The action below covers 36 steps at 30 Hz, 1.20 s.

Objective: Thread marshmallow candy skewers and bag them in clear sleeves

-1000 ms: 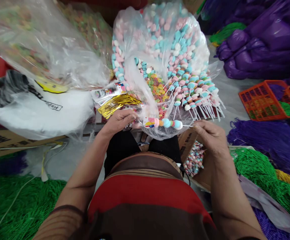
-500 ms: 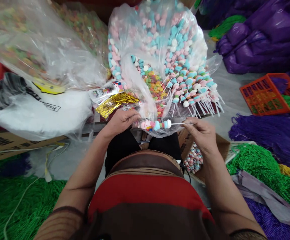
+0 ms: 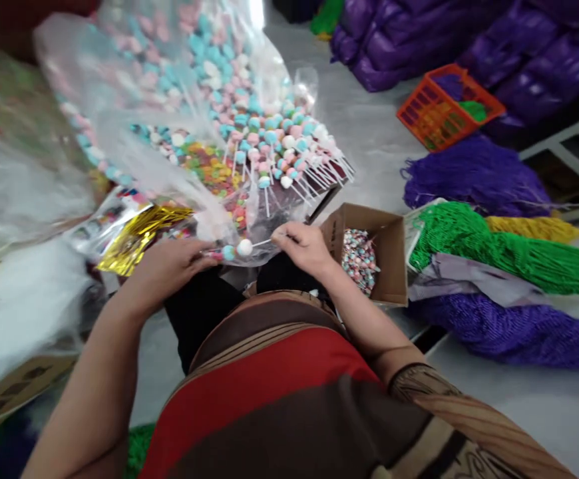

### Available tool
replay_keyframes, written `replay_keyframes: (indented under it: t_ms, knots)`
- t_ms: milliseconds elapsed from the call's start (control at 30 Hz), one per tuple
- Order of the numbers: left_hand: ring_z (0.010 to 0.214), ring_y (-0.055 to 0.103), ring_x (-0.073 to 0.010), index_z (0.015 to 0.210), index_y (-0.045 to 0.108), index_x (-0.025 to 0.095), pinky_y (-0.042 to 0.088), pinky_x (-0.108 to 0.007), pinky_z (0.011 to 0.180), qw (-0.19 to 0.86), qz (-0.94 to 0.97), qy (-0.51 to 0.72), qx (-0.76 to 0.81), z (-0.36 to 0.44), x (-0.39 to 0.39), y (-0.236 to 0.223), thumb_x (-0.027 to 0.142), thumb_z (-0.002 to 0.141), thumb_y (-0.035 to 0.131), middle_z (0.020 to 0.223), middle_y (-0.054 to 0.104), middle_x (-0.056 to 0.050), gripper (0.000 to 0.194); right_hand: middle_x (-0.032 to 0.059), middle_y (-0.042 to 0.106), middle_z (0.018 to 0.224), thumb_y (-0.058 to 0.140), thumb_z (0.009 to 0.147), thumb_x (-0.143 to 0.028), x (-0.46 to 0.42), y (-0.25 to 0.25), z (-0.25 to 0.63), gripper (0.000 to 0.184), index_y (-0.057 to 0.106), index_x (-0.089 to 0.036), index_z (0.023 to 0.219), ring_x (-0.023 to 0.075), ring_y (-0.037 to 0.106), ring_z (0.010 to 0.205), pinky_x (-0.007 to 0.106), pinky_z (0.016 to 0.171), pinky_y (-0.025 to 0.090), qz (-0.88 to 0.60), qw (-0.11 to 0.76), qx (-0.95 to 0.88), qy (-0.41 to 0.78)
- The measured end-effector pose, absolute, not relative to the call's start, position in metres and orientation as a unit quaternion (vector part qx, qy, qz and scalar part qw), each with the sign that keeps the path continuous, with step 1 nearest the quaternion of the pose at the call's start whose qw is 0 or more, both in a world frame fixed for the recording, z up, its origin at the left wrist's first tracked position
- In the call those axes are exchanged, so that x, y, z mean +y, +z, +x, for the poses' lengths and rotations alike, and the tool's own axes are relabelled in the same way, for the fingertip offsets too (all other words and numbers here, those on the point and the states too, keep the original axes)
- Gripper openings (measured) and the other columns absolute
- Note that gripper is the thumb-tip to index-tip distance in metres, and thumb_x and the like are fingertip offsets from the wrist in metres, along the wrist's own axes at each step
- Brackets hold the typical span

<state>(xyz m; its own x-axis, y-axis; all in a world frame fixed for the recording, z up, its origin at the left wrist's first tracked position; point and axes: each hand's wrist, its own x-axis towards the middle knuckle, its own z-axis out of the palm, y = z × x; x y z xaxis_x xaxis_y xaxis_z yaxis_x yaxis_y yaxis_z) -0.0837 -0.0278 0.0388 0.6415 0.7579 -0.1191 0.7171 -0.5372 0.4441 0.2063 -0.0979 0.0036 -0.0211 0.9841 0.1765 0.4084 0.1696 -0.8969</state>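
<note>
A candy skewer [image 3: 244, 247] of soft white, blue and pink pieces on a white stick lies level in front of my waist. Closed around its candy end, my left hand [image 3: 177, 263] covers part of it, with what seems to be a clear wrapper. My right hand [image 3: 302, 246] pinches the bare stick at the other end. Just beyond, a large clear bag [image 3: 134, 143] holds pink, blue and white candies, with ring-shaped gummies [image 3: 209, 169] at its mouth. Several finished skewers [image 3: 289, 146] lie heaped there. Gold twist ties [image 3: 140, 239] lie beside my left hand.
A cardboard box [image 3: 389, 266] of candy skewers stands low at my right. Green mesh [image 3: 469, 233] and purple mesh [image 3: 509, 329] lie past it. An orange basket [image 3: 444, 110] is farther back; a white bag [image 3: 30, 306] is at left.
The view has swung right, so the table things sit farther left and more of the cardboard box shows. My left hand now covers more of the skewer's candies; my right still holds the stick.
</note>
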Motion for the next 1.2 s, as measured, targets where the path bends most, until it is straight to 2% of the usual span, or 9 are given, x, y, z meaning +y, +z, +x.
replay_keyframes:
  t_ms: [67,167,333,500,633,800,967,1100,1200]
  knots:
    - [0.096,0.074,-0.031,0.11,0.079,0.026,0.047,-0.032,0.076,0.169,0.902,-0.023,0.397,-0.082,-0.026,0.043,0.049,0.097,0.058,0.106,0.081,-0.01,0.034,0.0004,0.067,0.07,0.056,0.097,-0.053,-0.105,-0.004,0.2,0.038,0.065,-0.022,0.077,0.0165,0.063,0.072,0.03,0.076,0.05,-0.551,0.453,-0.587,0.382]
    - [0.102,0.074,-0.0308,0.118,0.075,0.026,0.049,-0.033,0.081,0.188,0.902,-0.073,0.382,-0.078,-0.026,0.05,0.046,0.097,0.057,0.117,0.081,-0.009,0.035,-0.0012,0.066,0.069,0.057,0.096,-0.058,-0.114,-0.011,0.19,0.04,0.062,-0.022,0.078,0.0143,0.061,0.067,0.028,0.073,0.049,-0.544,0.495,-0.512,0.443]
    - [0.088,0.075,-0.0252,0.105,0.075,0.026,0.049,-0.028,0.073,0.231,0.878,-0.126,0.399,-0.066,-0.026,0.058,0.037,0.092,0.053,0.1,0.082,-0.004,0.028,-0.0021,0.065,0.07,0.061,0.095,-0.056,-0.117,-0.012,0.179,0.039,0.063,-0.021,0.08,0.0129,0.061,0.068,0.026,0.072,0.048,-0.513,0.514,-0.473,0.499]
    - [0.087,0.072,-0.0318,0.113,0.075,0.02,0.049,-0.037,0.074,0.018,0.924,-0.146,0.353,-0.058,-0.024,0.079,0.032,0.097,0.037,0.096,0.078,-0.014,0.043,-0.0046,0.061,0.063,0.059,0.099,-0.047,-0.109,-0.009,0.188,0.034,0.065,-0.02,0.08,0.0119,0.058,0.065,0.025,0.072,0.045,-0.469,0.463,-0.533,0.532]
    - [0.097,0.071,-0.0365,0.121,0.074,0.011,0.05,-0.047,0.087,-0.125,0.943,-0.135,0.279,-0.047,-0.019,0.102,0.015,0.095,0.029,0.105,0.078,-0.02,0.053,-0.0066,0.058,0.057,0.061,0.097,-0.055,-0.101,-0.007,0.189,0.039,0.069,-0.019,0.085,0.0098,0.054,0.057,0.023,0.065,0.043,-0.387,0.374,-0.564,0.626]
    - [0.108,0.068,-0.0301,0.126,0.07,0.019,0.036,-0.059,0.119,-0.183,0.953,-0.043,0.239,-0.031,-0.019,0.124,0.01,0.094,0.037,0.099,0.076,-0.011,0.047,-0.0084,0.058,0.057,0.072,0.083,-0.066,-0.096,-0.014,0.165,0.048,0.069,-0.019,0.091,0.0079,0.049,0.053,0.022,0.057,0.043,-0.341,0.402,-0.45,0.721]
    - [0.144,0.053,-0.0311,0.136,0.061,0.021,0.031,-0.06,0.127,-0.177,0.97,0.054,0.16,-0.027,-0.049,0.148,0.003,0.085,0.053,0.137,0.068,-0.01,0.054,-0.0059,0.059,0.057,0.077,0.079,-0.068,-0.095,-0.013,0.153,0.05,0.069,-0.018,0.085,0.0084,0.049,0.052,0.023,0.053,0.039,-0.335,0.455,-0.411,0.715]
    - [0.124,0.069,-0.0207,0.118,0.068,0.027,0.048,-0.042,0.119,-0.098,0.957,0.245,0.117,-0.043,-0.079,0.145,0.016,0.089,0.066,0.113,0.078,-0.002,0.031,-0.0056,0.058,0.058,0.079,0.081,-0.064,-0.09,0.001,0.154,0.046,0.071,-0.019,0.084,0.0086,0.048,0.052,0.024,0.054,0.038,-0.307,0.485,-0.421,0.702]
    - [0.097,0.075,-0.0192,0.105,0.07,0.025,0.06,-0.036,0.096,0.011,0.876,0.397,0.272,-0.065,-0.081,0.122,0.022,0.09,0.069,0.095,0.078,-0.003,0.015,-0.0054,0.058,0.058,0.078,0.083,-0.063,-0.091,0.011,0.155,0.044,0.074,-0.019,0.088,0.0088,0.047,0.052,0.024,0.054,0.037,-0.305,0.481,-0.436,0.697]
